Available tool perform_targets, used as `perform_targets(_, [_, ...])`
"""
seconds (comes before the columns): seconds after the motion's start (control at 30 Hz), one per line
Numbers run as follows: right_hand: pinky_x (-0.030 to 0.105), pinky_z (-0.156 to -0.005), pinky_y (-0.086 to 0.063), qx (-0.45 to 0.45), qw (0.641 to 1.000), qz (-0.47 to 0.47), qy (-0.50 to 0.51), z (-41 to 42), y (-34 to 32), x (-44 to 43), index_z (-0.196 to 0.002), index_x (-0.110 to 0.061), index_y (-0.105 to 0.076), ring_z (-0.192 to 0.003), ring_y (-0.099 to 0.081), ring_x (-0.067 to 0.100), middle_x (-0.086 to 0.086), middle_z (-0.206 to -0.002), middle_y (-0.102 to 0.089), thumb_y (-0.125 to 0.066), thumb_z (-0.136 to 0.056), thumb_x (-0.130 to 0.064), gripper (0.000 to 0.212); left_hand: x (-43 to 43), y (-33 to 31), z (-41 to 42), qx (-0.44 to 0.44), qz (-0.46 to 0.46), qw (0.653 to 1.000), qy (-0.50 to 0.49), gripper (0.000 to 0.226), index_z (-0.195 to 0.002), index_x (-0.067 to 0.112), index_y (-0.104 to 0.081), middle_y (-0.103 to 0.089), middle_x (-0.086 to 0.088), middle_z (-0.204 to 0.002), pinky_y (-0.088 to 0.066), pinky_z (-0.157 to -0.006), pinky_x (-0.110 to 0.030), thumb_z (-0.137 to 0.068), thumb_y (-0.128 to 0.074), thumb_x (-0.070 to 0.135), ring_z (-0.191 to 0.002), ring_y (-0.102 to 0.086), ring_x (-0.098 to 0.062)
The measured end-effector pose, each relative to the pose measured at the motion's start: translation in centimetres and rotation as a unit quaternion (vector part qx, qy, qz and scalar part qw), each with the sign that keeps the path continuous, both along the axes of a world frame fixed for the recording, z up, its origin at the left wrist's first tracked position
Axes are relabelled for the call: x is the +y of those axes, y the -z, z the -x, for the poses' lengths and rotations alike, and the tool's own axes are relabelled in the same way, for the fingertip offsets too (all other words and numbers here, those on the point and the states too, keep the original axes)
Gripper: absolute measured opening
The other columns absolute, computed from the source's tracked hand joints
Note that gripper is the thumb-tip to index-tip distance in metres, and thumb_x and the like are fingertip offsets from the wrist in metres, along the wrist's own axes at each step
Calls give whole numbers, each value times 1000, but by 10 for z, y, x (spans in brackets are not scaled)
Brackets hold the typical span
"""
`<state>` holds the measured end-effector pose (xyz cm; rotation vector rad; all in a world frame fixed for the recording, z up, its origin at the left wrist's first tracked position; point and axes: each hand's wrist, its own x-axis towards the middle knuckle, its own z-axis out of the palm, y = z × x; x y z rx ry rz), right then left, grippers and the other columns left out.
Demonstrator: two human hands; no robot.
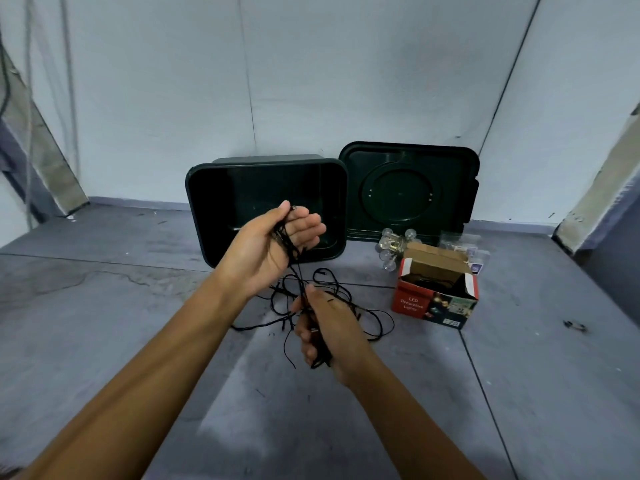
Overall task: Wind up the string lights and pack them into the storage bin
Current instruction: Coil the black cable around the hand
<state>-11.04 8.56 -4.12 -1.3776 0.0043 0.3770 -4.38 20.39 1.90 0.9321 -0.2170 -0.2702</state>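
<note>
Left hand (277,244) pinches wound lights (297,271) under its thumb. Right hand (325,334) grips the strand below. Slack lies tangled on the floor, before the bin (235,192). Risk: pulling probably knots the crossed loops, or coils slip off the left hand's straight fingers.

Dim, cool, bluish light falls evenly, with only faint soft shadows. A pale sheen lies on the floor (225,427) at lower centre. Wide-angle distortion bends seams of the wall (346,81) towards the frame edges. Slightly soft overall; the bin (225,195) interior reads near black.
</note>
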Motion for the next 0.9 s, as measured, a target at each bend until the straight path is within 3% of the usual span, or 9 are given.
perform_targets(0.1, [22, -40, -40, -113, 984, 136, 24, 6, -10, 1, -86, -10, -59, -38, -44, 12, 3, -53, -48, -36, -99, -32, 34, 0, 15, -3, 2, -77, 996, -36, 40, -87, 4, -64, -73, -11, -87, -48, -92, -34, -100, -31, 23, -90, -70, -22])
perform_targets(0.17, [29, -48, -48, -217, 932, 290, 18, 4, -19, -2, -87, -8, -60, -47, -51, 15, 5, -62, -54, -39, -98, -32, 34, -1, 22, 2, 10, -147, 989, -23, 38, -93, 3, -62, -72, -13, -93, -47, -92, -34, -100, -32, 25, -95, -68, -24])
perform_targets(0.27, [33, -64, -49, -324, 829, 455, -13, -7, -41, -13, -86, -8, -64, -66, -56, 16, 5, -76, -61, -44, -96, -32, 33, -4, 27, 13, 21, -258, 965, 46, 41, -94, 2, -63, -68, -13, -87, -51, -74, -30, -99, -33, 29, -83, -64, -24])
perform_targets(0.33, [26, -65, -48, -332, 813, 477, -39, -19, -57, -23, -82, -11, -66, -69, -58, 13, 3, -75, -63, -50, -93, -34, 30, -7, 26, 20, 19, -278, 956, 88, 42, -97, -1, -61, -65, -12, -78, -53, -62, -27, -100, -30, 28, -71, -64, -20])
perform_targets(0.47, [23, -71, -50, -328, 835, 421, -132, -44, -68, -40, -70, -23, -63, -72, -60, 4, -5, -73, -66, -65, -84, -32, 17, -9, 28, 28, 54, -266, 949, 158, 60, -76, 2, -58, -49, -7, -51, -47, -49, -26, -97, -24, 47, -43, -49, -15])
perform_targets(0.57, [14, -54, -39, -336, 865, 337, -158, -53, -69, -45, -70, -17, -58, -52, -45, 3, -7, -59, -51, -69, -82, -26, 18, -7, 34, 35, 83, -206, 946, 238, 76, -60, 7, -57, -35, 2, -40, -43, -48, -24, -86, -18, 68, -35, -37, -10])
perform_targets(0.63, [15, -47, -32, -310, 908, 246, -137, -57, -63, -47, -72, -12, -53, -47, -36, 6, -4, -54, -41, -67, -83, -22, 20, -8, 36, 40, 81, -127, 947, 283, 73, -59, 10, -56, -35, 6, -40, -42, -50, -24, -79, -27, 75, -35, -36, -8])
perform_targets(0.77, [25, -54, -41, -201, 976, 43, -73, -60, -28, -37, -71, -24, -61, -58, -50, 13, -1, -61, -53, -56, -88, -43, 26, -7, 30, 36, 16, 8, 958, 288, 39, -68, 14, -57, -42, 10, -45, -47, -53, -21, -82, -60, 50, -39, -41, -3])
perform_targets(0.9, [30, -55, -46, -85, 996, 9, -21, -43, 5, -24, -82, -18, -61, -54, -54, 16, -1, -57, -59, -34, -89, -54, 45, -6, 7, 20, 20, 45, 989, 142, 38, -61, 15, -57, -37, 10, -42, -46, -48, -21, -92, -41, 32, -36, -37, -4])
